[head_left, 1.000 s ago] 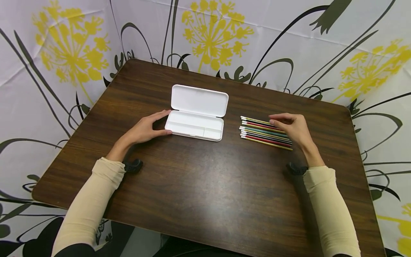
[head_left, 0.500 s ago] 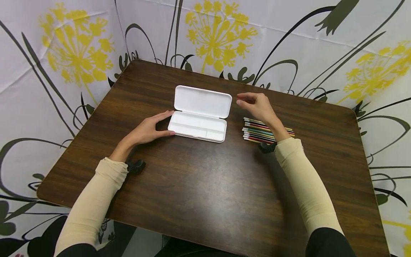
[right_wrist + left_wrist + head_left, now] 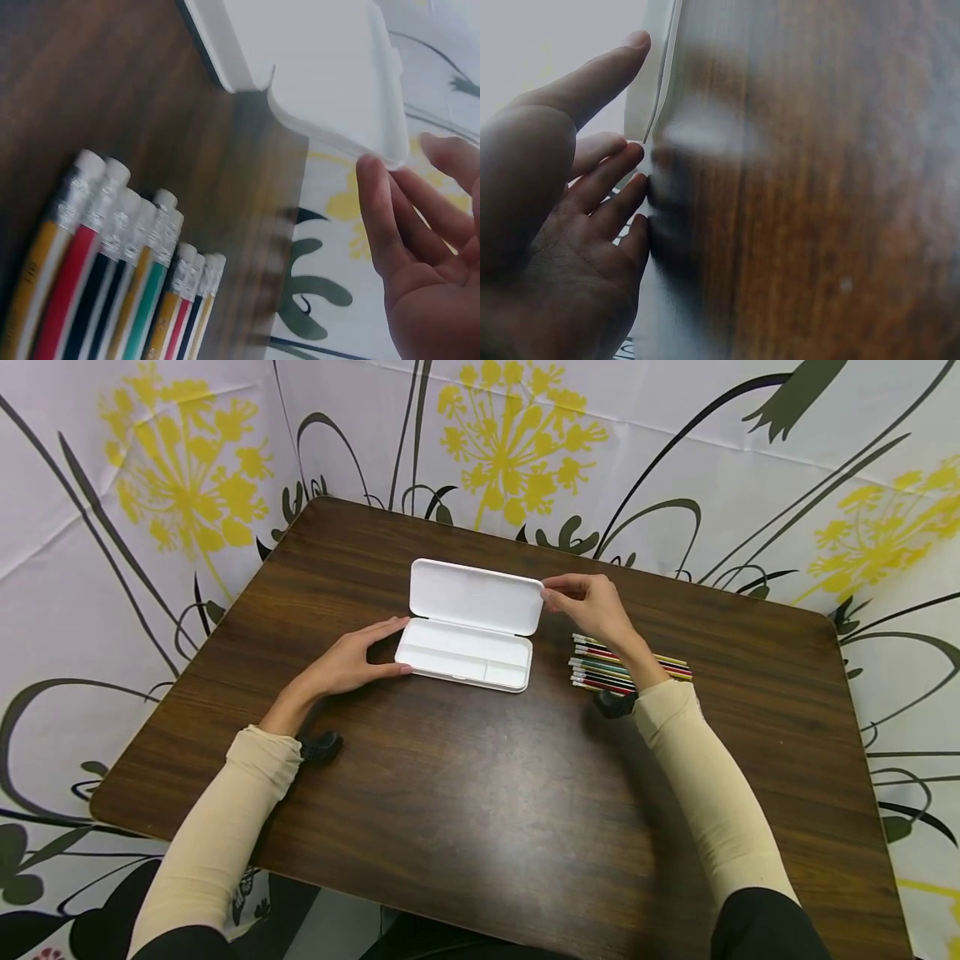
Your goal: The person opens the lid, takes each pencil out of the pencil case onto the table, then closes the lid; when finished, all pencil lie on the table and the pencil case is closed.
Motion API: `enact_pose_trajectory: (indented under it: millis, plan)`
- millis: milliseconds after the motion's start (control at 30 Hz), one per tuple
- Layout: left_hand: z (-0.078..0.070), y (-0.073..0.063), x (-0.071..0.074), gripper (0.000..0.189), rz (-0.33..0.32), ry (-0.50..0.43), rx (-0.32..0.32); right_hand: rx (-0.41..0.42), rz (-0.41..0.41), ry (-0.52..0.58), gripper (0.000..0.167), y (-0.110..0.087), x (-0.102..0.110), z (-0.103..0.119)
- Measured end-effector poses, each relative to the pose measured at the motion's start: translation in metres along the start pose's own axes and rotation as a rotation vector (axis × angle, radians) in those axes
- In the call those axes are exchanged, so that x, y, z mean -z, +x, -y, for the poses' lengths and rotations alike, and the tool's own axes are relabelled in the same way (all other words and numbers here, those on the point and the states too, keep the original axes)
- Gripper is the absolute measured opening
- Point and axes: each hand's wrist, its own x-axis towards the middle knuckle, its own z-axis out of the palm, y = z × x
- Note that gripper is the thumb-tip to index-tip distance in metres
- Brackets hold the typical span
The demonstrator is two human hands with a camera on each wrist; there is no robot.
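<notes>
A white pencil case lies with its lid raised at the back, and its divided inside holds nothing. At its left end my left hand holds it, thumb at the front corner and forefinger at the back. The left wrist view shows that thumb along the case's edge. My right hand has the lid's right corner between thumb and fingers. Up close, the right fingertips meet the lid's edge. Below the right wrist, several pencils lie side by side, partly covered by the forearm.
The brown wooden table backs onto a white cloth printed with flowers. White erasers cap the pencils at the end facing the case. A black wrist device hangs just over the pencils.
My right hand has moved left from the pencils, empty, to the lid's right corner and reached it. The left hand has stayed at the case's left end; the view has shifted slightly.
</notes>
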Motion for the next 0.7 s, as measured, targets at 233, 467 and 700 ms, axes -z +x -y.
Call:
enact_pose_trajectory:
  millis: [233,467,700]
  plan:
    - [0.003,0.0,-0.002,0.084,-0.011,0.012,-0.01,-0.015,-0.054,0.119,0.037,-0.016,-0.011,0.006]
    - [0.002,0.001,-0.002,0.084,-0.011,0.019,-0.007,0.036,0.04,0.139,0.024,-0.035,-0.021,0.004]
    - [0.001,0.0,-0.001,0.091,0.008,0.002,0.04,0.012,0.113,-0.06,0.058,-0.044,-0.029,-0.005]
